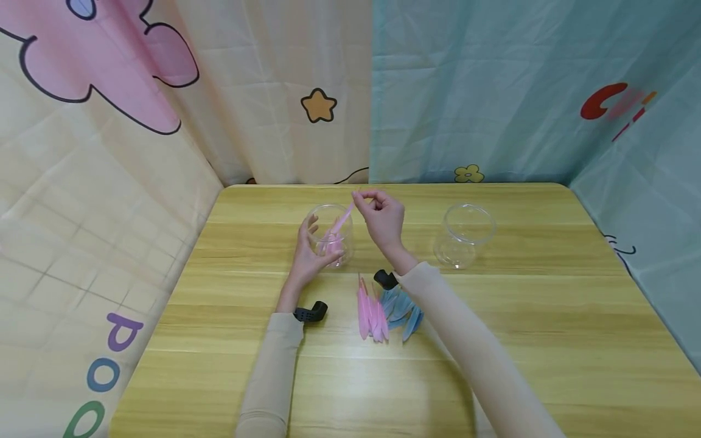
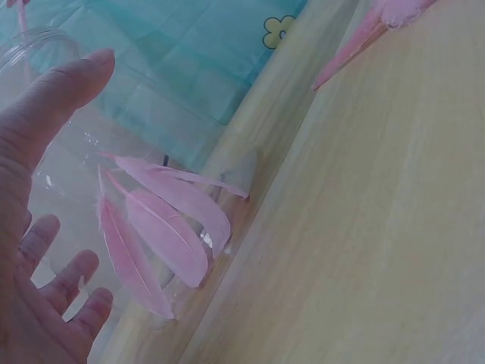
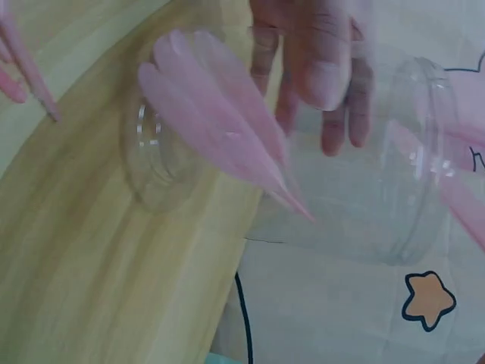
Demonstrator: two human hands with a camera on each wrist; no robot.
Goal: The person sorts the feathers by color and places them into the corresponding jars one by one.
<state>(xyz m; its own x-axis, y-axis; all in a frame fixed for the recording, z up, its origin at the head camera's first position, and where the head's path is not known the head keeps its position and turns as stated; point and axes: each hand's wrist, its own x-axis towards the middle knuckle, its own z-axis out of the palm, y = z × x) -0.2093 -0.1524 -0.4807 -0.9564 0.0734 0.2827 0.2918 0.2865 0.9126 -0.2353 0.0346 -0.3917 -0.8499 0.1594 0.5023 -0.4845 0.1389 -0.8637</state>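
Note:
A clear plastic jar [image 1: 330, 234] stands left of the table's middle. My left hand [image 1: 322, 243] holds it from the near side, thumb and fingers around its wall [image 2: 68, 152]. Several pink feathers [image 2: 167, 227] lie inside the jar [image 3: 341, 205], and the left hand's fingers [image 3: 322, 72] show through its far wall. Above the jar's mouth my right hand [image 1: 366, 198] pinches a pink feather [image 1: 342, 221] by its quill, and the tip slants down into the jar. A pile of pink feathers [image 1: 370, 313] and blue feathers [image 1: 403, 308] lies on the table near my right forearm.
A second clear jar [image 1: 464, 236] stands to the right with nothing in it. The wooden table [image 1: 547, 316] is enclosed by cloth walls on the left, back and right. Black wrist mounts [image 1: 311, 312] sit on both forearms.

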